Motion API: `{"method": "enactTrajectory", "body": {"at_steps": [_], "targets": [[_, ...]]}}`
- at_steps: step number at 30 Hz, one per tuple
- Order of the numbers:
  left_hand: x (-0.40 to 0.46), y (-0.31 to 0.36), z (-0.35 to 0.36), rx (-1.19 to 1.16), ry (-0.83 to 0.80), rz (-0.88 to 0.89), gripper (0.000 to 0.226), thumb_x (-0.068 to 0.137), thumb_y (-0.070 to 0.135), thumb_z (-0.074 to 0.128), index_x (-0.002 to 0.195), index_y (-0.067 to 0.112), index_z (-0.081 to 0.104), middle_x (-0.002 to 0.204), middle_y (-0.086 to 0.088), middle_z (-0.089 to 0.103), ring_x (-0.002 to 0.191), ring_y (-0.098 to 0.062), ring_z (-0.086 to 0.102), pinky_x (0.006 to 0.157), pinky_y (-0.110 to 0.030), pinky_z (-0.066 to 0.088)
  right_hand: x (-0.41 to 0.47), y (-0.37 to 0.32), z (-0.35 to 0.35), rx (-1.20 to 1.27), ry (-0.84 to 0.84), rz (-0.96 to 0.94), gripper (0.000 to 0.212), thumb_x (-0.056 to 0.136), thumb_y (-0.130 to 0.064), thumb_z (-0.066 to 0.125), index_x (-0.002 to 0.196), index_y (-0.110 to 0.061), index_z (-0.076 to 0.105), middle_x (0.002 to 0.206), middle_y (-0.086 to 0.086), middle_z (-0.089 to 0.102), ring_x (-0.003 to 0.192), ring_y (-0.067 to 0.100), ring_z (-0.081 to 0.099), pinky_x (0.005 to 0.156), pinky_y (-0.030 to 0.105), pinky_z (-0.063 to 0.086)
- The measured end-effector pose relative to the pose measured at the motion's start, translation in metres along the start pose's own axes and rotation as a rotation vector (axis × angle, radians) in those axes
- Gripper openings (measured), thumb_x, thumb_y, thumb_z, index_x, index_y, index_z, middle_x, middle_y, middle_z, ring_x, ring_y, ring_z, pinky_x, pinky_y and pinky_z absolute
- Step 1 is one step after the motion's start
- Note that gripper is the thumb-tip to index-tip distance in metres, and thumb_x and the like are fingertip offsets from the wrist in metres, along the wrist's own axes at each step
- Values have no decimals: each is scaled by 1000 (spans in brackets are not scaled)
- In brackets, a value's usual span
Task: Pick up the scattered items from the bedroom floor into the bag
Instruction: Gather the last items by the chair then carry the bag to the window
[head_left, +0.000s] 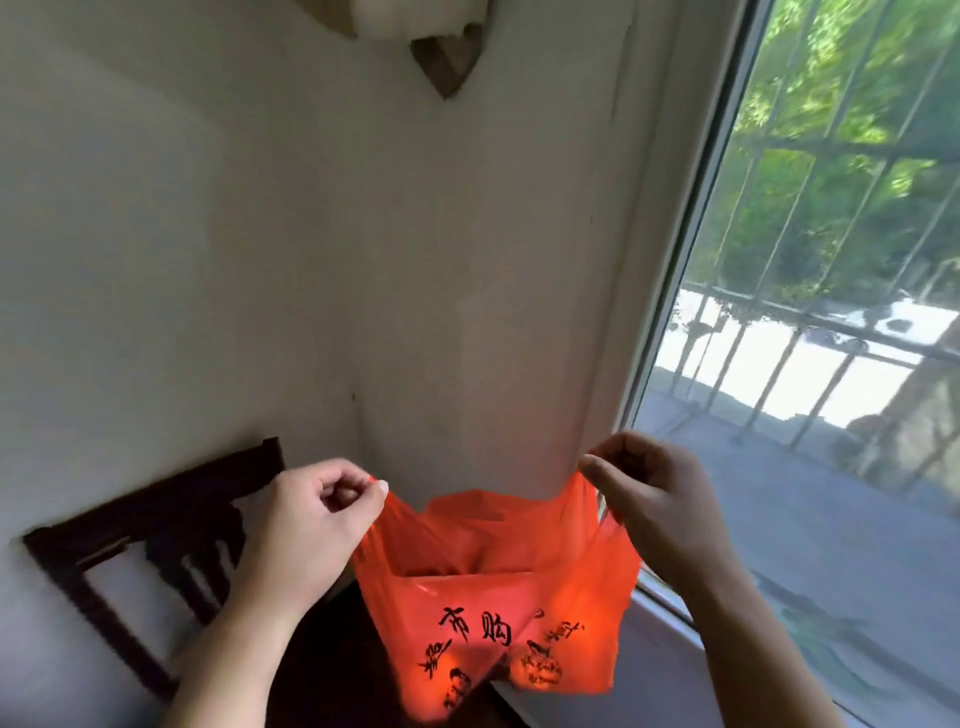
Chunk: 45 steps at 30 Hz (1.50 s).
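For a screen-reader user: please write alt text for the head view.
Two hands, left hand and right hand, each pinch a handle of an orange plastic bag, holding its mouth open. A dark wooden chair stands left, a barred window right.

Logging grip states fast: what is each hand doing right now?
Left hand: closed, pinching the orange bag by its left handle.
Right hand: closed, pinching the bag's right handle.
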<state>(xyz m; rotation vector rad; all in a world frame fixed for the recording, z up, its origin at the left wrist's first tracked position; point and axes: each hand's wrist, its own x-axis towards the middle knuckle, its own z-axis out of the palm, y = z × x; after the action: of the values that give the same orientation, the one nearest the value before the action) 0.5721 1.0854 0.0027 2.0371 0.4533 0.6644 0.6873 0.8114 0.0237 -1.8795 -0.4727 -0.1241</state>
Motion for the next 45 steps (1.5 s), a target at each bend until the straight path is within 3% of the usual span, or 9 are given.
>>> {"method": "enactTrajectory", "body": {"at_steps": [13, 19, 30, 37, 40, 42, 45], "targets": [[47, 42, 79, -211, -331, 266, 22, 89, 13, 79, 68, 19, 73, 59, 2, 69, 58, -19, 67, 56, -32, 52, -63, -18, -59, -196, 478, 106, 21, 93, -10, 74, 73, -16, 71, 61, -2, 66, 55, 11, 60, 58, 33, 48], [13, 62, 130, -348, -474, 262, 22, 89, 10, 79, 69, 17, 74, 61, -2, 69, 53, -7, 60, 52, -23, 47, -121, -8, -96, -249, 673, 215, 25, 93, -12, 75, 70, -17, 69, 59, -4, 63, 58, 17, 60, 62, 45, 52], [-95, 136, 186, -413, -600, 263, 21, 90, 14, 79, 72, 24, 74, 58, -8, 68, 48, -11, 57, 46, -23, 43, -221, -11, -196, -251, 748, 244, 24, 95, -15, 74, 71, -18, 69, 56, -6, 62, 54, 10, 58, 55, 28, 47], [-176, 191, 226, -369, -671, 363, 21, 89, 15, 79, 69, 18, 74, 56, 3, 66, 50, -5, 57, 51, -23, 46, -294, 1, -262, -183, 780, 266, 22, 94, -14, 75, 72, -14, 71, 59, 0, 62, 58, 16, 58, 60, 38, 49], [-202, 208, 249, -375, -746, 391, 22, 89, 15, 79, 69, 17, 74, 56, 3, 65, 50, -5, 55, 51, -25, 46, -322, 5, -283, -174, 845, 279, 19, 91, -23, 75, 74, -14, 71, 65, 9, 66, 62, 32, 61, 62, 47, 53], [-218, 220, 266, -385, -795, 422, 22, 89, 14, 80, 68, 17, 74, 59, 2, 67, 50, -3, 55, 51, -19, 44, -340, 8, -299, -195, 898, 294, 18, 92, -21, 76, 75, -16, 71, 68, 11, 68, 68, 37, 65, 65, 52, 55], [-238, 239, 291, -411, -866, 461, 22, 89, 12, 80, 68, 17, 73, 58, 5, 67, 50, -2, 57, 50, -14, 43, -365, 11, -319, -231, 960, 339, 20, 95, -17, 74, 75, -16, 71, 68, 7, 69, 64, 30, 65, 64, 47, 55]]}}
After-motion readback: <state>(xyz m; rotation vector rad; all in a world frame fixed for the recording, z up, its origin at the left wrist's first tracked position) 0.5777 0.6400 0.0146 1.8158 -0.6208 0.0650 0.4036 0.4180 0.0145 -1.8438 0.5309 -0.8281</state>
